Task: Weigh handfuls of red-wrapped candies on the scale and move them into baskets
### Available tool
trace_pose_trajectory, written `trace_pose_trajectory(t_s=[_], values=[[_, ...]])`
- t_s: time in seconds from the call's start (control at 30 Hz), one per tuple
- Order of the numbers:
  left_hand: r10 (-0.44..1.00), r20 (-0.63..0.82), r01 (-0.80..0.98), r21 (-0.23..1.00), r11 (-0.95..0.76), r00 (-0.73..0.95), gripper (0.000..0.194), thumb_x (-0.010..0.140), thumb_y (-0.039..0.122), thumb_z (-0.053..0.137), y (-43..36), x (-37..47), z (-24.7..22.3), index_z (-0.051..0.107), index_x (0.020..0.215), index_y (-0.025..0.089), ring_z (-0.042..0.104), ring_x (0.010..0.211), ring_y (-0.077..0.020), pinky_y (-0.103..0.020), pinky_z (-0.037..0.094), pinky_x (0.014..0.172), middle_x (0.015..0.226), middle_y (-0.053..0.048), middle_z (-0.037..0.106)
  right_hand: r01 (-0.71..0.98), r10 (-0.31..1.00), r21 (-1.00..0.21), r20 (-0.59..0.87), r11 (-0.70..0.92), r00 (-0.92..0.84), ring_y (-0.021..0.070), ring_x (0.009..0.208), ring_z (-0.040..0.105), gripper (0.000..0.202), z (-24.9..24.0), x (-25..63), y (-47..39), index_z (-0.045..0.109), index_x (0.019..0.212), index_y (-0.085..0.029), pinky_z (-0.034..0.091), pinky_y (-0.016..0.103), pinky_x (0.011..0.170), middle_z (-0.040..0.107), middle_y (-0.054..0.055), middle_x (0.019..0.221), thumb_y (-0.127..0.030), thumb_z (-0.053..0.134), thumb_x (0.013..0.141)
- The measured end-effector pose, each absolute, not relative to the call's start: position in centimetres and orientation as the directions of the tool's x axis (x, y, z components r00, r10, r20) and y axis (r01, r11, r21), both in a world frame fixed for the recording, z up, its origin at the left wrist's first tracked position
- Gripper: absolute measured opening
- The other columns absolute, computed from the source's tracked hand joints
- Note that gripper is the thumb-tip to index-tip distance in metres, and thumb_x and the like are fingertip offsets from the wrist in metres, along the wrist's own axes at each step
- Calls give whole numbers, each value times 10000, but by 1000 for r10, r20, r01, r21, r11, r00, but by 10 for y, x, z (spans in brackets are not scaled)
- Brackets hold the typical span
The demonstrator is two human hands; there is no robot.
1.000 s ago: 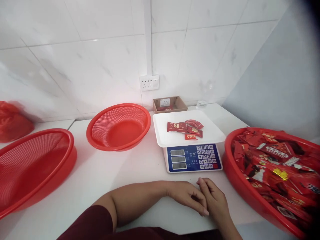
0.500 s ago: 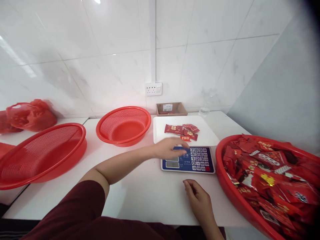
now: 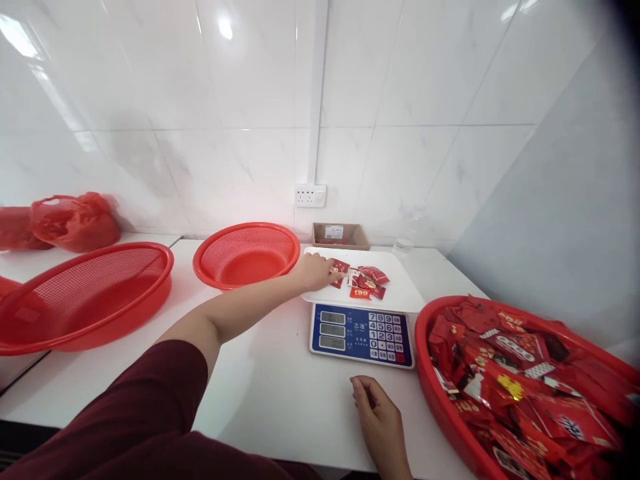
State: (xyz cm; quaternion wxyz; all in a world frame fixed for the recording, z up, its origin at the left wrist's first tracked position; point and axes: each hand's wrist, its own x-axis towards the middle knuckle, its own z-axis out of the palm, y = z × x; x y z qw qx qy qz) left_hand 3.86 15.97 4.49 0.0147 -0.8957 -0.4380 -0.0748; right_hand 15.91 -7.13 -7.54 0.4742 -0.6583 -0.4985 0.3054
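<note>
My left hand (image 3: 316,272) reaches over the white scale tray (image 3: 400,293), thumb and fingers closed on a red packet (image 3: 341,265) at the left of a small group. Beside it on the tray lie several other red packets (image 3: 373,274), partly overlapping. In front of the tray is the scale's blue keypad panel (image 3: 360,335), with lit displays on its left. My right hand (image 3: 381,420) rests near the table's front edge, below the panel, fingers curled together and nothing visible in them.
A red basket (image 3: 425,373) heaped with red packets stands at right. Two red mesh baskets (image 3: 247,233) (image 3: 125,320) stand left of the scale. Behind are a cardboard box (image 3: 357,235), a clear container (image 3: 403,245) and, far left, red plastic bags (image 3: 75,223).
My left hand has gone from above the keypad to the tray and closed on a packet, which has turned. My right hand stays curled near the front edge. The view has shifted.
</note>
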Motion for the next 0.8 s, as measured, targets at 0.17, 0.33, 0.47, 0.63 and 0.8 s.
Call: trace_pose_trajectory(t_s=[0.17,0.33,0.47,0.63,0.8], values=[[678,159,674,88,-734,718,672,786,684,262,145,72,45,303,1311,267,268,1252,-254,-424,234,994,1342,-85,364,349,941,-936,85,-37,327,159,602,558,369,-73,159,-72,632,763,-195,466,232,575,615,3,648,-542,509,726],[659,24,643,194,-741,752,792,690,766,317,147,110,34,201,1349,342,178,1276,-354,-604,146,956,1431,-82,212,343,935,-938,72,-55,347,150,568,545,377,-79,158,-72,616,734,-209,464,228,555,579,-18,593,-568,503,718],[657,69,640,167,-750,751,715,722,709,350,151,124,29,317,1302,291,354,1160,-337,-541,252,923,1289,-124,396,322,917,-945,72,-64,393,136,556,515,369,-84,155,-71,594,704,-215,440,214,546,551,-31,576,-573,505,715],[654,104,634,171,-754,749,647,725,675,401,158,123,32,426,1200,236,440,1081,-331,-462,367,843,1137,-140,479,316,913,-947,74,-62,401,135,551,491,362,-87,153,-71,587,696,-217,427,215,548,531,-33,574,-569,502,714],[670,104,641,218,-736,735,505,782,591,415,170,116,37,461,1122,221,564,897,-271,-380,429,745,1025,-108,549,320,917,-944,55,-81,394,147,578,506,375,-91,156,-70,578,710,-217,440,227,576,531,-29,590,-583,494,708]])
